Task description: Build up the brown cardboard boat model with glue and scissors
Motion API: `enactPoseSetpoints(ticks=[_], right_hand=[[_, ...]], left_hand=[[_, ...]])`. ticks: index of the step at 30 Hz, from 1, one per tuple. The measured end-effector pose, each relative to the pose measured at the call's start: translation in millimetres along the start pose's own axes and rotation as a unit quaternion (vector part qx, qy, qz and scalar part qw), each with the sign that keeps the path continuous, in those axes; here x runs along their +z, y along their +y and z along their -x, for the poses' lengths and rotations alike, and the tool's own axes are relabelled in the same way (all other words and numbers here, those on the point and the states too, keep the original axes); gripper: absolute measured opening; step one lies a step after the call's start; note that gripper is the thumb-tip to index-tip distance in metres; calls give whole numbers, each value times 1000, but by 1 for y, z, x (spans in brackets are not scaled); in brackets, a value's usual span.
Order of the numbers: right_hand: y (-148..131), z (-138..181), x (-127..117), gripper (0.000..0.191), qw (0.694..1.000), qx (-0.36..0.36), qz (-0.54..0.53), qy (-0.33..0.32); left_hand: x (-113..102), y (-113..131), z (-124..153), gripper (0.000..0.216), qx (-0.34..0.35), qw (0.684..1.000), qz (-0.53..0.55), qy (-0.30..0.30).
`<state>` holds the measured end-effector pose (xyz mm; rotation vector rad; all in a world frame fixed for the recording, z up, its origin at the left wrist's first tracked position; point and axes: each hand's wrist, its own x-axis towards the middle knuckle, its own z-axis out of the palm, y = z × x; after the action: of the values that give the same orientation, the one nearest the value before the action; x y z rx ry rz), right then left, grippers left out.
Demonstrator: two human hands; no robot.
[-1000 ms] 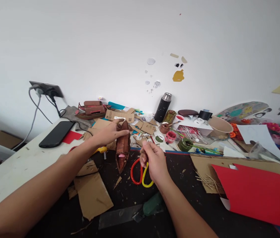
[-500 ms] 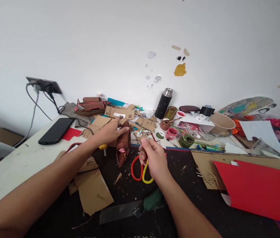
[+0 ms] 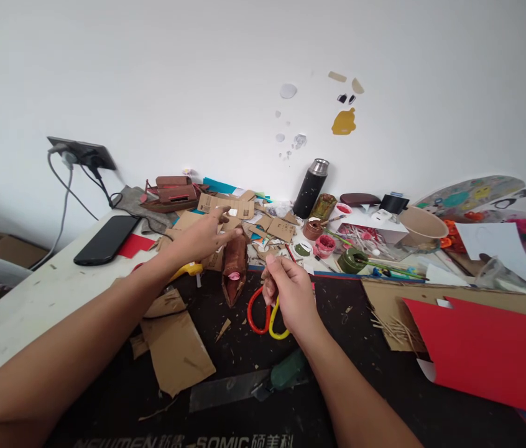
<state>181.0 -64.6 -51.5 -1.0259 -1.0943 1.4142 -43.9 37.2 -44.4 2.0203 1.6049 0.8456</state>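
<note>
My left hand [image 3: 204, 239], fingers apart, reaches over cardboard scraps [image 3: 226, 208]. Its thumb side is close to the far end of a small brown model boat [image 3: 234, 264] with a pink bit at the near end; I cannot tell whether they touch. My right hand [image 3: 291, 289] is closed in a pinch; anything between its fingertips is too small to make out. Just beneath it lie scissors [image 3: 258, 314] with red and yellow handles, partly covered by the hand. A yellow tool with a pale nozzle [image 3: 191, 269] shows beside my left forearm.
A green-handled cutter [image 3: 286, 370] lies on the black mat [image 3: 337, 386]. Paint pots [image 3: 323, 247] and a black flask [image 3: 310, 190] stand at the back. Red card [image 3: 482, 354] is at right, a phone [image 3: 107, 239] at left. Another model boat [image 3: 172, 194] sits near the wall.
My left hand has drawn slightly away and left, uncovering more of the boat. My right hand keeps its pinch above the scissors. The view has tilted down a little.
</note>
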Motion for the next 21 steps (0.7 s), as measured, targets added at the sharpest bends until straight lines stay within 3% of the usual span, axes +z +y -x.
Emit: enactPoseSetpoints(ticks=[9,15,18,21], right_hand=[[3,-8,-9,54,1000,-17,6,1],[-2,-9,-9,46,999,-14,-1,-31],[-3,-7,-8,47,999,-22,-13,-37],[-3,-6,-9,53,998,-34,-18,-50]], left_hand=[[-28,28,10,72,24,992,125,17],[-41,56,21,40,16,975,217,36],[-39,69,33,33,24,968,246,-41],[-29,81,46,41,68,968,198,-141]])
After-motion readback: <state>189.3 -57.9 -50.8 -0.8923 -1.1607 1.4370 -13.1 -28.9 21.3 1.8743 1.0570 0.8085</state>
